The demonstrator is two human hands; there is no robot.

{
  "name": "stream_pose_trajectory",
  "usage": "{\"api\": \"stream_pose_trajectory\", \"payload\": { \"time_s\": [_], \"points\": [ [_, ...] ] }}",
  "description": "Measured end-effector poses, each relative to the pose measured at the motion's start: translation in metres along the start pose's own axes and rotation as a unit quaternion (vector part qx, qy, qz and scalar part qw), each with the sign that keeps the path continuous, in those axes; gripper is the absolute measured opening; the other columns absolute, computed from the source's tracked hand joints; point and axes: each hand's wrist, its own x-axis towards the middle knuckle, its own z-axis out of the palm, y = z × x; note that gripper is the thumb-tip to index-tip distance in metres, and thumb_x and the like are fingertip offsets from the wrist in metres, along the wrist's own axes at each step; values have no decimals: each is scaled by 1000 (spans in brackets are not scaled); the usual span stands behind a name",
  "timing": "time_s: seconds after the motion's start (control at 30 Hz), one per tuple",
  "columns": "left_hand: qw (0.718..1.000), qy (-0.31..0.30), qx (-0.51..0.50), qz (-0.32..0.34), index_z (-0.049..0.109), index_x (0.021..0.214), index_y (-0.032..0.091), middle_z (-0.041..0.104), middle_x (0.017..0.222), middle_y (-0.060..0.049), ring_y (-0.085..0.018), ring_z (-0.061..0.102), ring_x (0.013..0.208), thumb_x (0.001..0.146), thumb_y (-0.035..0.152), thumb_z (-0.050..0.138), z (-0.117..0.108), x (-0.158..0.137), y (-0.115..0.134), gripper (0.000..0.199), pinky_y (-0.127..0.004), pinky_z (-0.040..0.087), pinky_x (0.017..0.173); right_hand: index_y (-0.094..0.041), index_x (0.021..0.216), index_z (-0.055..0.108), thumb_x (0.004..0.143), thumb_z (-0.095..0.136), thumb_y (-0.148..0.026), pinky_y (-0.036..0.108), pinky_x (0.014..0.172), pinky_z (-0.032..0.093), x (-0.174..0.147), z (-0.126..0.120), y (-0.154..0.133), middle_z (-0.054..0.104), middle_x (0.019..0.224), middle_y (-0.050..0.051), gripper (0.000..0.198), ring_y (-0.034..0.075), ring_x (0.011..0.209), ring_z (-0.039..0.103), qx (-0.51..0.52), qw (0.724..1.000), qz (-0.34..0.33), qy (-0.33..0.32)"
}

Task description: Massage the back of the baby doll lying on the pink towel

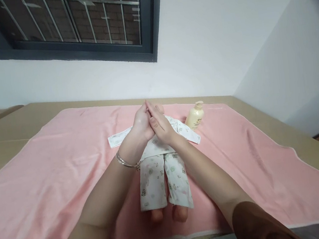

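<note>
In the head view, we see our left hand (142, 124) and right hand (164, 128) brought palm to palm above a doll (157, 147) in printed pyjamas. Each grip is unclosed, fingers extended and leaning together; we see no object held, but cannot tell what lies between the palms. The doll lies on a pink blanket (228, 157), feet towards us, its sleeves spread, probably so that the body stays within reach of both hands. The blanket seems laid to pad the worktop (6, 150). A cream pump bottle (195, 118) stands just beyond the right-hand sleeve, presumably for easy reach; its opaque wall hides the fill level, and its lettering is unreadable.
</note>
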Motion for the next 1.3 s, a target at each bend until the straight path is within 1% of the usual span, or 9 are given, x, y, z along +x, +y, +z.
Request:
{"api": "stream_pose_trajectory", "payload": {
  "time_s": [0.13, 0.23, 0.4, 0.57, 0.7, 0.8, 1.0, 1.17, 1.3],
  "points": [
    [986, 102, 113, 68, 66, 116, 17, 72, 122, -12, -25, 58, 133, 104, 48, 44, -33, 34, -12, 39, -35, 43, 115, -21, 160, 37, 108, 32, -46, 39, 125, 26, -1, 16, 39, 40, 163, 7, 58, 20, 151, 36, 14, 996, 57, -68],
    [975, 100, 183, 75, 68, 120, 16, 70, 132, -14, -24, 59, 133, 106, 48, 37, -57, 56, -33, 46, -34, 40, 116, -24, 151, 53, 106, 40, -32, 42, 127, 20, -1, 16, 61, 53, 153, 4, 47, 18, 144, 46, -29, 990, 52, -128],
    [963, 98, 223, 116, 69, 121, 13, 68, 135, -16, -24, 59, 133, 107, 46, 36, -71, 70, -51, 49, -33, 38, 116, -20, 146, 59, 108, 39, -37, 42, 127, 17, -2, -1, 87, 39, 163, 9, 46, 22, 154, 29, -99, 976, 148, -124],
    [979, 93, 164, 82, 66, 127, 13, 64, 141, -18, -22, 55, 138, 107, 51, 28, -66, 63, -41, 57, -30, 37, 117, -6, 159, 35, 108, 37, -42, 52, 124, 22, -3, 5, 62, 24, 166, 23, 62, 35, 155, 22, -209, 930, 261, -150],
    [984, 96, 139, 60, 60, 135, 12, 62, 143, -18, -22, 54, 139, 107, 54, 25, -62, 56, -35, 62, -31, 38, 117, -10, 152, 49, 104, 42, -25, 55, 126, 13, -1, 17, 42, 30, 165, 20, 50, 33, 156, 22, -230, 941, 124, -213],
    [983, 95, 144, 65, 58, 138, 10, 61, 144, -18, -23, 55, 138, 107, 55, 24, -63, 57, -37, 64, -30, 39, 116, -23, 148, 55, 107, 40, -32, 55, 126, 8, 0, 13, 55, 33, 166, 9, 45, 28, 156, 22, -176, 958, 77, -213],
    [983, 88, 146, 63, 55, 142, 10, 64, 141, -18, -23, 56, 137, 108, 52, 22, -69, 63, -37, 64, -34, 40, 117, -15, 163, 30, 105, 41, -58, 47, 127, 9, 0, -3, 86, 17, 170, 13, 73, 27, 159, 12, -148, 953, 202, -169],
    [984, 92, 144, 59, 56, 140, 8, 63, 141, -20, -23, 57, 136, 108, 53, 21, -71, 66, -36, 66, -33, 40, 117, 7, 161, 18, 108, 32, -52, 48, 124, 18, -2, 11, 47, 14, 166, 30, 81, 39, 156, 15, -251, 895, 330, -167],
    [982, 95, 151, 65, 58, 138, 8, 65, 139, -19, -23, 57, 136, 109, 51, 21, -71, 65, -36, 64, -33, 39, 118, -8, 162, 31, 106, 36, -29, 53, 125, 13, -2, 22, 29, 15, 170, 18, 60, 38, 157, 11, -282, 908, 216, -222]
  ]
}}
